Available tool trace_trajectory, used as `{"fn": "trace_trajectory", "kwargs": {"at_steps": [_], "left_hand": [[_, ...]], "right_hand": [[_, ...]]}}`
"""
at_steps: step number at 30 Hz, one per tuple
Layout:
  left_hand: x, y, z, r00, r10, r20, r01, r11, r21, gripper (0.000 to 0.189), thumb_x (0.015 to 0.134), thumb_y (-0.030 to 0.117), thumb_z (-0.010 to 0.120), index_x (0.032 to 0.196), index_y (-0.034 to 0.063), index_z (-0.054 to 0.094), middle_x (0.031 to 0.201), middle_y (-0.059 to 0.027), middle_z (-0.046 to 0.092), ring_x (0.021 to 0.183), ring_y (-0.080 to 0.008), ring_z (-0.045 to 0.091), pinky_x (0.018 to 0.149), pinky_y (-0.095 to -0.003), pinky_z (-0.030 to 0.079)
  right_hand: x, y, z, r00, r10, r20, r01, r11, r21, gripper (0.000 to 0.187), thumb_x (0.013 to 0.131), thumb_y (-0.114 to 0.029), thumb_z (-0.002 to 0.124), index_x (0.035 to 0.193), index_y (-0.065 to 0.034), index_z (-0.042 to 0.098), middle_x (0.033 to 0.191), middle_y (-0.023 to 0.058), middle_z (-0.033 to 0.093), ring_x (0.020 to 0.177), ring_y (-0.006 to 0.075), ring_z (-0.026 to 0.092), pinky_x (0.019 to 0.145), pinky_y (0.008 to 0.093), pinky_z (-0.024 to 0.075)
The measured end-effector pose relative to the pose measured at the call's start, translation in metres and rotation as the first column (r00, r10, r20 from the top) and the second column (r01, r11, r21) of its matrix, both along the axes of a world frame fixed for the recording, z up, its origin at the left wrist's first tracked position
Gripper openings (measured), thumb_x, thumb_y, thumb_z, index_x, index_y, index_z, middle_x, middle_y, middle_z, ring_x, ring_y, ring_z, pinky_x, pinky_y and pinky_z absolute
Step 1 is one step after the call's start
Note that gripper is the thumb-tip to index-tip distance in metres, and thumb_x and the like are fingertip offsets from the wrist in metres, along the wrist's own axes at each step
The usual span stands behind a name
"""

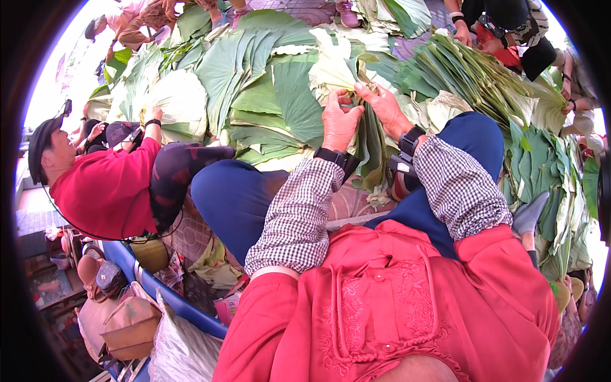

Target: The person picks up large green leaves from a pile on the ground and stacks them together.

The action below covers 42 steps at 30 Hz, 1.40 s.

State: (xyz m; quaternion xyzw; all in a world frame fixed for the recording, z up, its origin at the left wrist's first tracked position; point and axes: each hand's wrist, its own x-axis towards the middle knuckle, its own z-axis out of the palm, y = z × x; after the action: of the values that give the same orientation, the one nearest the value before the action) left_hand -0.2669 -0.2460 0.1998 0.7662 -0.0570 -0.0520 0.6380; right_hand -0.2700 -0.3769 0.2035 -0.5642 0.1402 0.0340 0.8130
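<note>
My left hand has its fingers curled at the edge of a bunch of folded lotus leaves. On the other side of this bunch, my right hand pinches a dry brownish leaf part with thumb and fingers. A pale, crumpled leaf stands up just beyond my fingertips. The bunch hangs down between my knees, and its lower end is near the paving. Past my hands spreads a wide pile of flat green lotus leaves. Exactly what lies between my left fingers is partly hidden.
A person in a red shirt sits close on my left, holding a pale leaf. A stacked leaf bundle lies at the upper right, near other people. Behind my left side are a blue bench rail, bags and a plastic sack.
</note>
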Motion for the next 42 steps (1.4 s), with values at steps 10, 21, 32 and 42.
{"fn": "trace_trajectory", "kwargs": {"at_steps": [10, 21, 32, 42], "left_hand": [[-0.002, -0.002, -0.003, 0.997, 0.039, 0.059, -0.04, 0.999, 0.024, 0.048, 0.071, 0.003, 0.072, 0.114, 0.0021, 0.051, 0.094, -0.0086, 0.059, 0.073, -0.0144, 0.059, 0.063, -0.0278, 0.051], [0.015, 0.023, -0.011, 0.879, 0.017, 0.476, -0.21, 0.911, 0.356, 0.063, 0.072, 0.002, 0.069, 0.131, 0.0085, 0.049, 0.127, -0.0178, 0.046, 0.111, -0.0304, 0.051, 0.094, -0.0355, 0.045], [0.021, 0.041, 0.029, 0.853, -0.239, 0.464, -0.137, 0.755, 0.641, 0.021, 0.072, 0.004, 0.058, 0.089, 0.013, 0.066, 0.094, -0.0044, 0.064, 0.1, -0.0331, 0.055, 0.091, -0.0408, 0.041], [0.035, 0.06, 0.059, 0.939, -0.337, -0.073, 0.332, 0.827, 0.454, 0.013, 0.082, 0.014, 0.064, 0.091, 0.0043, 0.065, 0.075, -0.0034, 0.06, 0.075, -0.011, 0.053, 0.073, -0.0253, 0.042]], "right_hand": [[0.003, -0.005, 0.005, 0.998, -0.055, 0.027, 0.055, 0.998, -0.027, 0.039, 0.075, -0.008, 0.076, 0.108, 0.0025, 0.059, 0.096, 0.0064, 0.065, 0.08, 0.0131, 0.061, 0.071, 0.0261, 0.0505], [0.005, -0.013, 0.004, 0.99, 0.118, 0.076, -0.101, 0.976, -0.191, 0.04, 0.075, -0.009, 0.071, 0.11, 0.0054, 0.06, 0.097, 0.0075, 0.065, 0.083, 0.0134, 0.06, 0.075, 0.0271, 0.0488], [-0.009, -0.005, 0.014, 0.935, 0.354, 0.016, -0.341, 0.911, -0.233, 0.045, 0.07, -0.014, 0.081, 0.108, 0.0002, 0.061, 0.095, 0.0027, 0.064, 0.085, 0.0103, 0.057, 0.078, 0.0246, 0.0453], [-0.006, 0.002, 0.01, 0.982, 0.167, 0.086, -0.156, 0.98, -0.122, 0.029, 0.09, -0.027, 0.065, 0.106, -0.0025, 0.065, 0.092, -0.0015, 0.062, 0.085, 0.0062, 0.053, 0.078, 0.0223, 0.0434]]}}
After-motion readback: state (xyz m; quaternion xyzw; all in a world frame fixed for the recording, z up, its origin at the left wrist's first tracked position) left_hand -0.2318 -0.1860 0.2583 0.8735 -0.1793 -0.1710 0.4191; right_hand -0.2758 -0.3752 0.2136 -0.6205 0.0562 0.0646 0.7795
